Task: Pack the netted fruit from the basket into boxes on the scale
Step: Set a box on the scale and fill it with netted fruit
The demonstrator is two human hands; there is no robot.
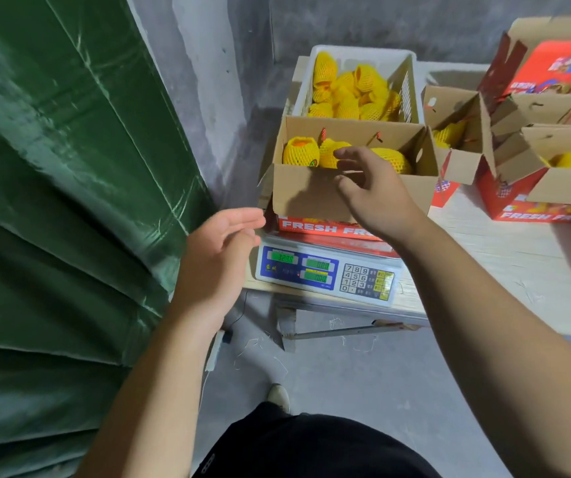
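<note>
An open cardboard box marked FRESH stands on the white scale. Inside it lie three fruits in yellow foam netting. Behind the box a white basket holds several more netted fruits. My right hand hovers over the box's near wall, fingers loosely spread, holding nothing. My left hand is level with the scale's left end, just off the box's left flap, fingers straight and empty.
To the right on the pale table stand more open boxes with netted fruit inside. A green curtain fills the left. A concrete wall stands behind. My shoe shows on the grey floor below the table.
</note>
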